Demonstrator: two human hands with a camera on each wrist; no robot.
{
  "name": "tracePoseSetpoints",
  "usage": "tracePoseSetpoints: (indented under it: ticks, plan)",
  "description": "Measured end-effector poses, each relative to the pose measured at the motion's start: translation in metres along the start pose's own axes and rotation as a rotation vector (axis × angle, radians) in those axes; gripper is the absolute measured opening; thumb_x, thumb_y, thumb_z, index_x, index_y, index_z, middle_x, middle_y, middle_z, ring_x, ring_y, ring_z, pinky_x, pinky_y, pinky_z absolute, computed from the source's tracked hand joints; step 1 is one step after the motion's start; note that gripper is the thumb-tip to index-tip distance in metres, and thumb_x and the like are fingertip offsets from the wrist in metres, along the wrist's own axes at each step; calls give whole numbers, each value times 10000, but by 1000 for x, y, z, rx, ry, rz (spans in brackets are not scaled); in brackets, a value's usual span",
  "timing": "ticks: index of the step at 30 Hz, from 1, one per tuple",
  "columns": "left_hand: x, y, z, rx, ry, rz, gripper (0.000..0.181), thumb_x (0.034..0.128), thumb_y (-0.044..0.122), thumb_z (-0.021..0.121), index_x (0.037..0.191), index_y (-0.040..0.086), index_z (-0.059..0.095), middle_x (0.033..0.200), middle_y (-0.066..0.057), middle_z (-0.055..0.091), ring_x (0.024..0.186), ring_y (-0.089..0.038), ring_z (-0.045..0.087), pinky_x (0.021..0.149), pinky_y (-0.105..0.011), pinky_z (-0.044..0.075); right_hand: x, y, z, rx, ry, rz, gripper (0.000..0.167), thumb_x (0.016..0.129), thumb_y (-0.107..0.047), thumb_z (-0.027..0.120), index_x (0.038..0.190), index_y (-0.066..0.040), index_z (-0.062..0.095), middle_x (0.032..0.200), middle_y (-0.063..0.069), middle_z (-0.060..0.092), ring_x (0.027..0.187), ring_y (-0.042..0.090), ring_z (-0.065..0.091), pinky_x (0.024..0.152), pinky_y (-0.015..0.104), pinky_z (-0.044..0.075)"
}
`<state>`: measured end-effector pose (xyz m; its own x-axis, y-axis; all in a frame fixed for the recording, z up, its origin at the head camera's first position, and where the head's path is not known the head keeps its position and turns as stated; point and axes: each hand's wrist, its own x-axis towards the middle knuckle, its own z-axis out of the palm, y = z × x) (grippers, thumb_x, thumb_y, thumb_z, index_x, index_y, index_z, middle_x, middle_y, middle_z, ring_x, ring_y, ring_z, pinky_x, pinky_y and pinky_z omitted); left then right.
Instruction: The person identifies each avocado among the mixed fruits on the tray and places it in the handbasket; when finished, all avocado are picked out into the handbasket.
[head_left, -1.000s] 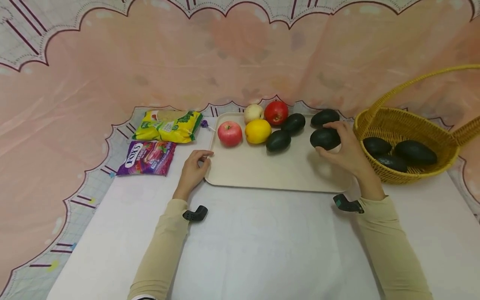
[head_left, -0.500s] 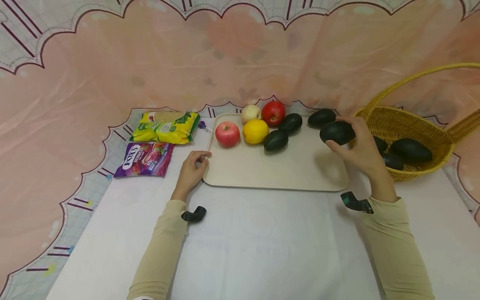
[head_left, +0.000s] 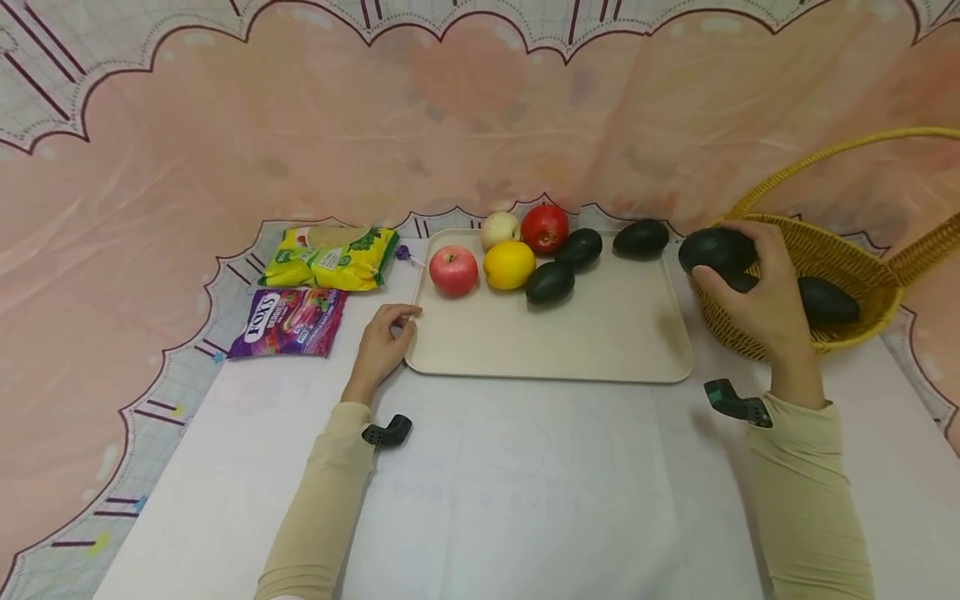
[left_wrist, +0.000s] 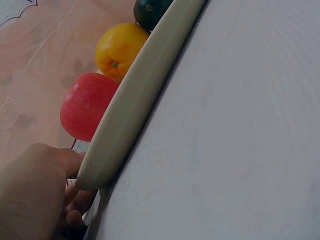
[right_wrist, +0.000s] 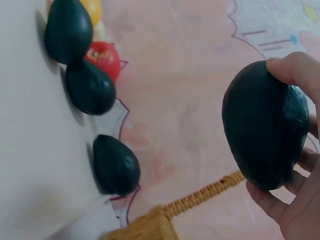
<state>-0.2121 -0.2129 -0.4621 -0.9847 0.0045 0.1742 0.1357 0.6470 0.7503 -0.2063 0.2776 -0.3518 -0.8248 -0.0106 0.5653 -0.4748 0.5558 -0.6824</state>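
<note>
Head view shows the right hand (head_left: 765,304) pinching a dark avocado (head_left: 716,249) between thumb and fingers at the wicker basket's (head_left: 832,254) left rim, past the tray's (head_left: 555,350) right edge. Fingers bent, the left hand (head_left: 381,343) touches the tray's left edge — gripping or not, I can't tell — near the red apple (head_left: 453,271) by the far left corner.

Long beige sleeves (head_left: 810,492) with bent black wrist cameras (head_left: 388,431)

Tray (left_wrist: 127,111) partly outside the left-wrist view
</note>
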Motion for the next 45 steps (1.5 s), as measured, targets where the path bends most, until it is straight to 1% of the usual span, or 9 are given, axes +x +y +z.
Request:
tracePoseSetpoints:
  ticks: [12, 19, 22, 27, 31, 34, 39, 41, 45]
  plan:
    - [0, -1, 1, 9, 1, 4, 269, 927, 117, 536, 1178, 122, 630, 1125, -108, 572, 950, -213, 537, 758, -295, 365, 0, 11, -19, 33, 68, -18, 587, 768, -72, 725, 1315, -46, 513, 1258, -173, 462, 1066, 27, 427, 868, 166, 304]
    - [0, 0, 1, -4, -1, -2, 264, 925, 109, 537, 1171, 115, 635, 1110, -117, 573, 945, -225, 536, 755, -306, 358, -4, 17, -27, 63, 100, 105, 579, 781, -91, 704, 1328, -146, 522, 1255, -145, 459, 1087, 35, 437, 904, 185, 326]
    - [0, 0, 1, -4, 2, 7, 265, 924, 110, 536, 1168, 111, 638, 1109, -119, 576, 943, -224, 541, 751, -301, 360, -5, 21, -30, 48, 100, 158, 587, 788, -103, 701, 1337, -187, 511, 1265, -142, 451, 1107, 34, 431, 930, 195, 329]
    - [-1, 0, 1, -9, 4, 6, 259, 923, 128, 543, 1164, 120, 637, 1120, -112, 574, 943, -217, 545, 747, -294, 364, -5, 29, -34, 9, 117, 209, 577, 795, -130, 707, 1333, -218, 518, 1259, -140, 464, 1083, 17, 433, 897, 175, 323]
    - [-1, 0, 1, -9, 7, 1, 259, 923, 133, 540, 1163, 121, 636, 1118, -111, 571, 945, -220, 544, 748, -297, 363, -3, 34, -36, -33, 124, 272, 570, 809, -185, 708, 1339, -257, 510, 1296, -127, 472, 1135, 24, 426, 980, 184, 303]
    - [-1, -1, 0, -11, 15, -1, 259, 922, 125, 537, 1160, 120, 638, 1118, -113, 573, 947, -224, 544, 754, -303, 365, -1, 37, -36, -62, 117, 323, 576, 819, -222, 700, 1352, -283, 492, 1341, -111, 464, 1189, 40, 410, 1038, 198, 276]
    - [-1, -2, 2, -25, 6, -10, 257, 923, 134, 543, 1160, 128, 639, 1114, -109, 570, 947, -220, 538, 776, -307, 367, -2, 47, -37, -113, 87, 370, 593, 820, -259, 700, 1368, -288, 475, 1356, -91, 454, 1214, 61, 408, 1026, 193, 293]
    - [0, -2, 2, -21, 1, -5, 260, 925, 139, 541, 1167, 126, 637, 1112, -109, 570, 946, -218, 538, 776, -307, 369, -3, 52, -38, -134, 53, 397, 606, 825, -282, 694, 1383, -293, 456, 1365, -76, 441, 1221, 81, 404, 1015, 209, 302]
    - [0, -1, 1, -9, 4, -3, 259, 926, 138, 542, 1167, 126, 637, 1110, -110, 572, 942, -220, 537, 760, -307, 368, -1, 58, -39, -184, -41, 445, 641, 845, -355, 660, 1424, -312, 390, 1446, 12, 382, 1258, 181, 368, 1019, 324, 315]
